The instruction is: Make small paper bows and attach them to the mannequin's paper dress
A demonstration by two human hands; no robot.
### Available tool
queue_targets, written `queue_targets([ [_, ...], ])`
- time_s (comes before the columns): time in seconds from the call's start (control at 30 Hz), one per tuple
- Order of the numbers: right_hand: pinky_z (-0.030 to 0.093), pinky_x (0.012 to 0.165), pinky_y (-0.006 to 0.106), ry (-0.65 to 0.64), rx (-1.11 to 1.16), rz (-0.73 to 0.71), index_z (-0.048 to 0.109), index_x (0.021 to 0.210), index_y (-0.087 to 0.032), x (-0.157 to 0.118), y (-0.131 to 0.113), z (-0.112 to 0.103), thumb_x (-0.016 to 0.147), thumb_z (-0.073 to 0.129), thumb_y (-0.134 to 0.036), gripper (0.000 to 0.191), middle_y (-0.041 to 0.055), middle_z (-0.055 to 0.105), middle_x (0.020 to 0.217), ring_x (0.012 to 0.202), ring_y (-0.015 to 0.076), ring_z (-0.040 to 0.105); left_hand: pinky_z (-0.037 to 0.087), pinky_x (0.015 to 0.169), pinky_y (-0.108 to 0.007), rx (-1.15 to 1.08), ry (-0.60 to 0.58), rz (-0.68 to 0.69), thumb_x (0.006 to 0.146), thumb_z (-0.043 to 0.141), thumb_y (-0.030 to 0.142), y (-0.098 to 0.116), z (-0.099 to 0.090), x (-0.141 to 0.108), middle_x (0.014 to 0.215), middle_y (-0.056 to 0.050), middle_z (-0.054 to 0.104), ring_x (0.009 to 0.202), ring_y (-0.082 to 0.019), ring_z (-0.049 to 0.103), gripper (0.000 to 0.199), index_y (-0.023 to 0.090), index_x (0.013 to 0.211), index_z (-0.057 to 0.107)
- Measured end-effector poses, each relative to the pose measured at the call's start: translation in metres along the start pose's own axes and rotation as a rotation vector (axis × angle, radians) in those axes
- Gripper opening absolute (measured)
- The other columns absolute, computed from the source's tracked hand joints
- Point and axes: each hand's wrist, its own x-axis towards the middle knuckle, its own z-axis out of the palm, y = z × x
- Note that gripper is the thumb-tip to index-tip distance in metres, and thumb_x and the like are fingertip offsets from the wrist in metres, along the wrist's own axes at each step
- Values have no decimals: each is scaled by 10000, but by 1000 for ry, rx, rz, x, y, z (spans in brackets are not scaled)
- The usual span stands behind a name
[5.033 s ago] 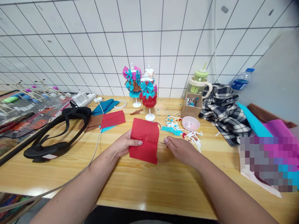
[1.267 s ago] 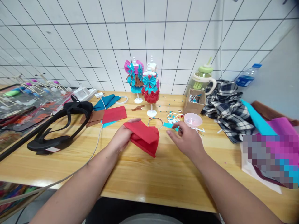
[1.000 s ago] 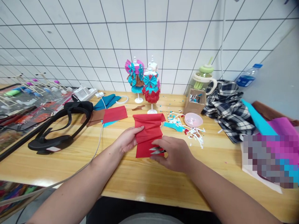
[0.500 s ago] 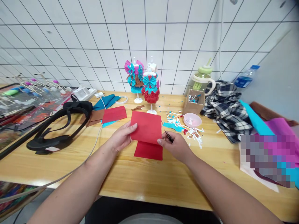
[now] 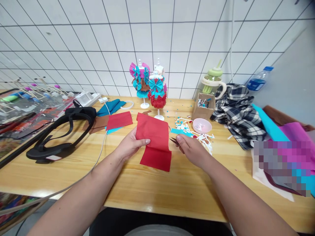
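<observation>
The left hand (image 5: 131, 144) is clamped on a red sheet (image 5: 152, 131), thumb laid across its left part and the other fingers underneath. The sheet is held up above the near middle of the wooden table (image 5: 137, 188), its darker red lower part hanging toward the near side. The right hand (image 5: 193, 150) is closed around small dark snips (image 5: 174, 141), whose points face left, just beside the sheet's right edge; whether they touch it, I cannot tell.

Just beyond, to the right, lie a turquoise strip (image 5: 181, 131), a spread of white scraps (image 5: 181, 124) and a pale pink bowl (image 5: 202, 126). Left of the sheet, a red rectangle (image 5: 119, 120) overlaps a brown piece (image 5: 98, 124), with teal fabric (image 5: 111, 107) farther off.

Past the sheet, small dress forms stand upright on white bases, the front one (image 5: 157, 88) in turquoise and red ruffles. At the far right are a cardboard box (image 5: 203, 109), a green-lidded jug (image 5: 213, 82) and a crumpled plaid cloth (image 5: 237, 108). A black headset (image 5: 59, 144) rests on the left, near a pale cable (image 5: 100, 154). White tiles (image 5: 103, 42) line the far wall.
</observation>
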Motion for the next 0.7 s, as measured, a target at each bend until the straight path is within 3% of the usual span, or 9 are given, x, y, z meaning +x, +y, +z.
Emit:
queue_targets([
  [0.13,279,590,259,5,-317,86,571,832,-243,-1,-7,-8,972,204,-472,454,14,663,803,753,181,585,516,852,-323,32,-57,-25,623,794,107,-4,2,-2,1091,-72,693,966,-224,654,569,184,1143,576],
  [0.33,222,560,277,-31,-514,165,633,852,-251,-2,-13,-12,968,161,-479,537,43,688,803,736,203,601,525,828,-305,53,-104,-16,628,791,103,-7,2,-3,1057,-66,699,925,-209,662,539,180,1123,592],
  [0.7,249,557,260,-131,-375,154,567,677,-216,-1,-11,-16,964,185,-478,544,20,667,757,695,170,575,522,822,-310,82,-127,-22,641,781,109,-7,3,-4,1058,-66,708,928,-219,666,493,182,1098,610],
])
